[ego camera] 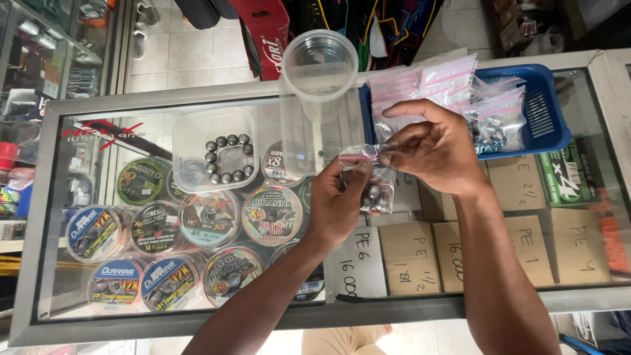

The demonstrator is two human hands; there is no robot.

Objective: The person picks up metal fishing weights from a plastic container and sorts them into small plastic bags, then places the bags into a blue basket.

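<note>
While both hands meet above the glass counter top, a small clear zip bag hangs between them. Left hand: fingers curled upward, thumb and fingertips pressed against the bag's left top corner, palm partly behind the bag. Right hand: thumb and forefinger pinched on the bag's pink-striped seal strip, remaining fingers bent above it. The bag holds several dark round metal weights, gathered at its bottom, just right of the left palm.

Directly beyond the right hand sits a blue plastic basket, resting on the counter; it holds a heap of similar filled zip bags, the nearest ones touching or just behind the right knuckles. Beyond the left hand, and just left of the pinched bag, stands a tall clear plastic cup, upright, mouth open. Farther left of the left hand lies a shallow clear plastic tub with more dark round weights arranged in a rough ring inside it.

Under the glass, below and left of the left forearm, lie round spools of fishing line in clear cases, packed close together. Under the right forearm lie brown cardboard boxes with handwritten marks. Right of the right wrist, under the glass, a green box lies well apart from the hand.
</note>
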